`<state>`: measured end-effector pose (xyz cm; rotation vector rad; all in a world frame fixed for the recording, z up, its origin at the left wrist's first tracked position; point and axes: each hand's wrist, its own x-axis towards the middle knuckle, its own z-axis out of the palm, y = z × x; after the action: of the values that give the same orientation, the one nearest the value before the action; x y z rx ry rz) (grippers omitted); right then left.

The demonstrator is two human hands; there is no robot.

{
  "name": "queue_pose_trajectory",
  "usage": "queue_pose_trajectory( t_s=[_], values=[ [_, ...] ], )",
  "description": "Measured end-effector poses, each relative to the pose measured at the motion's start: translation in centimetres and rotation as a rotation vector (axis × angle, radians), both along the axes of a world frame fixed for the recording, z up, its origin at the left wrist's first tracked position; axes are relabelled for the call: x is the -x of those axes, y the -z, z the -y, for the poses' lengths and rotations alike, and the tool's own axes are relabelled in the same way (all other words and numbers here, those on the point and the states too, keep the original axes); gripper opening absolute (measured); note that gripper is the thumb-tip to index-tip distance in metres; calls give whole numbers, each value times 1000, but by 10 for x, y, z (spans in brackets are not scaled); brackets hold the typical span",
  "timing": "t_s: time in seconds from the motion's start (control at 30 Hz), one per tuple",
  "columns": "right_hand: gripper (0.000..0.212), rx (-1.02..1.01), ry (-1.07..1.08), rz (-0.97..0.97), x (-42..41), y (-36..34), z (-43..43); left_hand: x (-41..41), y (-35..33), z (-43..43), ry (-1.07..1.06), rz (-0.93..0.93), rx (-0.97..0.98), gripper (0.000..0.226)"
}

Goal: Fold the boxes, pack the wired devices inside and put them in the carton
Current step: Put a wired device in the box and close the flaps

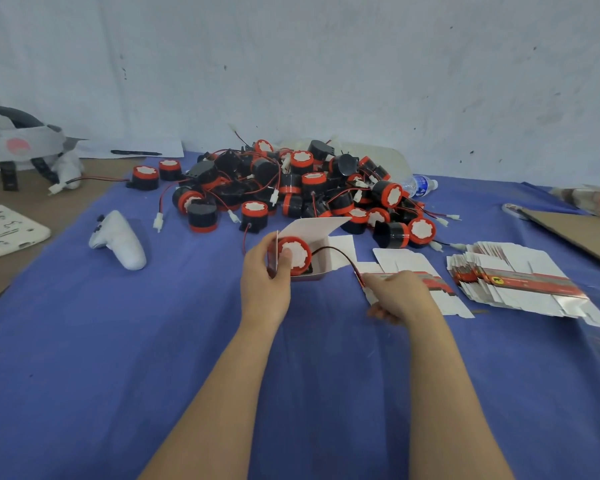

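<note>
Nearest me, both forearms reach out over the blue cloth (118,358) that covers most of the desk (21,199). My left hand (267,275) grips the open box (321,259) by its near side wall. Its fingers are curled round that wall and the thumb presses on the white face of the device (293,256), which I judge is what keeps the device seated while the rest goes in. The device lies on its side in the box mouth, and the lid flap stands up behind it.

My right hand (397,294) is just to the right, with its fingers bunched and apparently pinching the end of the wire (338,251). The hand is blurred, so I cannot see the connector. The wire arcs from the device out over the box edge. I would say I hold it there to coil it in beside the device before closing the flaps.

Under that hand lies one flat blank (409,266), ready for folding, and the stack (520,285) of blanks sits further right within easy reach. A white controller (118,240) lies off to the left.

Beyond the box is the pile (291,188) of unpacked devices, with a bottle (421,185) behind it. At the right edge lies brown cardboard (575,233). I cannot tell whether it is the carton.
</note>
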<state>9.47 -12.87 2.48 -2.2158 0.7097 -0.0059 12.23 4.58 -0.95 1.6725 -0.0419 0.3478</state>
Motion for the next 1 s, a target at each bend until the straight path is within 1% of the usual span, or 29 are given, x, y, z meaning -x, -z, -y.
queue_pose_trajectory(
  t_s=[0.07,0.1,0.13,0.17,0.2,0.27,0.33,0.4,0.47,0.6,0.67,0.73,0.77,0.8,0.83,0.93,1.0],
  values=[
    [31,24,26,144,0,-1,-2,-2,0,-1,-4,4,7,34],
    [26,42,63,269,-1,-1,-2,-2,0,-1,3,-3,7,34],
    [19,14,104,428,-1,-2,-4,-2,0,0,11,-9,-2,36],
    [13,-55,138,589,-1,-3,-8,-2,0,0,18,-8,-22,37],
    [11,-117,161,720,0,-5,-13,-1,0,1,20,5,-50,37],
    [16,-152,146,885,0,-5,-27,1,0,3,16,39,-109,35],
    [18,-163,89,985,-1,-2,-41,1,1,4,7,38,-126,33],
    [18,-172,38,1035,-3,2,-52,1,1,5,-10,1,-96,34],
    [16,-156,-4,1044,-4,5,-57,2,0,5,-22,-32,-39,31],
    [22,-56,-56,1048,-7,10,-59,6,-1,6,-20,-109,47,25],
    [24,66,-103,1002,-9,12,-59,6,0,6,-13,-135,31,22],
    [34,273,-111,938,-12,11,-59,6,1,5,-7,-135,-28,21],
    [34,347,-109,927,-12,11,-58,6,1,5,-12,-131,-68,21],
    [32,349,-115,929,-12,10,-57,5,2,5,-21,-128,-103,22],
    [30,300,-125,939,-12,9,-56,4,1,5,-31,-124,-133,24],
    [25,89,-148,984,-8,6,-56,5,0,5,-42,-102,-193,27],
    [24,-13,-190,983,-5,6,-61,6,-1,6,-43,-98,-193,27]
  ],
)
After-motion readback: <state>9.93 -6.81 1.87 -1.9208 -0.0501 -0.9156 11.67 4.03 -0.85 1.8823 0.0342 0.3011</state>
